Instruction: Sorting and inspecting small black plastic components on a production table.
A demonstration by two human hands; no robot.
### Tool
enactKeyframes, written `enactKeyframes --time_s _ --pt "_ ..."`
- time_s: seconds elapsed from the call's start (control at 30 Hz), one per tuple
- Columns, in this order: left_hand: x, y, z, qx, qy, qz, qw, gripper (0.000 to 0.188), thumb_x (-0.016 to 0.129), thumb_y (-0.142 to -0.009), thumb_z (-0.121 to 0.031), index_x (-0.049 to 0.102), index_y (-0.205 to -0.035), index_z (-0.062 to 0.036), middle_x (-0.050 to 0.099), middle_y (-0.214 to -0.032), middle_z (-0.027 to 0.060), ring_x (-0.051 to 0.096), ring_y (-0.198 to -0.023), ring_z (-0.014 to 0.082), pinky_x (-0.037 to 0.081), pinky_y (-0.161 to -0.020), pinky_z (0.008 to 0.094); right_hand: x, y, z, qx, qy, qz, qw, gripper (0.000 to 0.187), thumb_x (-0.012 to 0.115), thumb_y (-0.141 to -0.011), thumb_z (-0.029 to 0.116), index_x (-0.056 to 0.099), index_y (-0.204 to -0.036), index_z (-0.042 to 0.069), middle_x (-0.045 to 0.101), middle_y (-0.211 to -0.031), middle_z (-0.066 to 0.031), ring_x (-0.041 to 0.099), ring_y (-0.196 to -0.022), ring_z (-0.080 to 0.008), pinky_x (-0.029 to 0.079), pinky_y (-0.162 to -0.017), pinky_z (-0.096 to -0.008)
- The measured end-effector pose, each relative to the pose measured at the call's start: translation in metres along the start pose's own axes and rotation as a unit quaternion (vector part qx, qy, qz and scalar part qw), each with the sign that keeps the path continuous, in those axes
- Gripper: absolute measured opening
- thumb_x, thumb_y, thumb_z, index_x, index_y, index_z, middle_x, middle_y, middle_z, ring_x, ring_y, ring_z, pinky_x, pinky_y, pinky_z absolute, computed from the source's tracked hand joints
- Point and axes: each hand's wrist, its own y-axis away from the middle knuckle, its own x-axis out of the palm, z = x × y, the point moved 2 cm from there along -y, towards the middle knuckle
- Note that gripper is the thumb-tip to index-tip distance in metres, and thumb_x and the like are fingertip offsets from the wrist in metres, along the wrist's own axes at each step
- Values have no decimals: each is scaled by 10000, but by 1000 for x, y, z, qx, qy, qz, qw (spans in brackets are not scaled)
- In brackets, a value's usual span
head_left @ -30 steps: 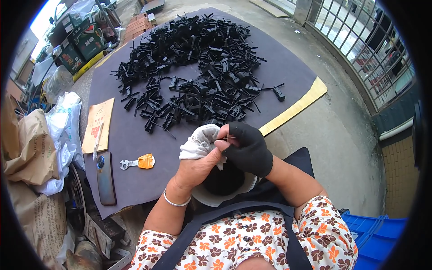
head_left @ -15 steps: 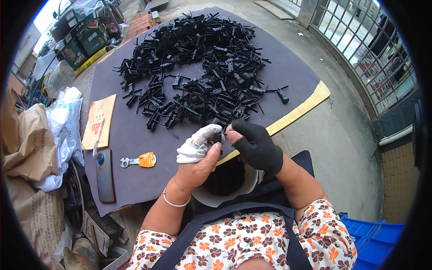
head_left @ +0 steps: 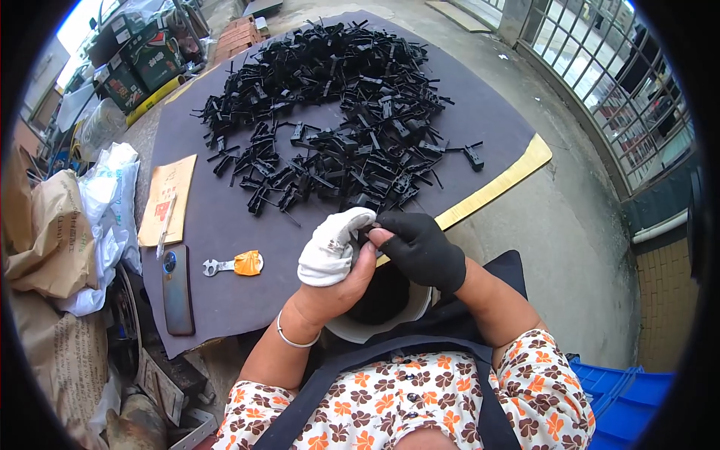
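Observation:
My left hand (head_left: 330, 251), in a white glove with the thumb bare, is closed on a small black plastic part that its fingers mostly hide. Against it, my right hand (head_left: 421, 251), in a black glove with a bare thumb tip, pinches at the same spot; what lies between its fingertips is too small to make out. Just beyond both hands spreads a large heap of black plastic parts (head_left: 330, 71) with thin protruding arms. Beneath my wrists stands a pale bucket (head_left: 420, 306) with a dark inside.
On the dark-covered table (head_left: 225, 307) lie a wrench (head_left: 217, 266) with orange wrapping, a phone (head_left: 178, 292), and a pen (head_left: 165, 225) on a tan envelope (head_left: 180, 180). Paper and plastic bags (head_left: 52, 232) crowd the left. A blue crate (head_left: 630, 405) sits at lower right.
My hands have drawn closer together, and the black part between them is now more hidden. The right hand has shifted slightly left and down. Things on the table look the same.

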Motion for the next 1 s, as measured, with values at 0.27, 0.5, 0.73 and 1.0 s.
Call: enactKeyframes --time_s 0.27,0.5,0.73,1.0 --pt "-10 -2 12 -209 414 -16 886 343 515 -897 -61 423 -1222 -6 584 -955 53 483 -699 66 400 -620 196 -14 0 -9 -81 117 55 988 110 651 -792 90 620 -863 13 642 -739 -112 635 -668 -207 490 -616 -300" --pt "-3 4 14 -280 283 53 916 380 426 -923 -80 376 -1294 -11 555 -819 5 416 -564 27 351 -503 163 -10 2 -8 -77 9 -22 997 109 689 -754 31 624 -840 8 607 -693 -58 567 -627 -122 456 -591 -253" --pt "3 6 10 -255 297 85 916 286 424 -885 -53 424 -1166 0 523 -823 19 413 -566 30 344 -513 169 -12 1 -3 12 13 48 999 111 644 -816 106 607 -836 4 562 -662 -43 494 -592 -111 427 -572 -260" --pt "1 6 8 -275 300 88 909 218 469 -896 -48 456 -1113 -26 522 -789 -3 414 -617 14 333 -541 150 -5 1 0 -11 46 49 998 182 542 -863 184 617 -878 19 603 -737 -186 598 -689 -339 466 -630 -366"
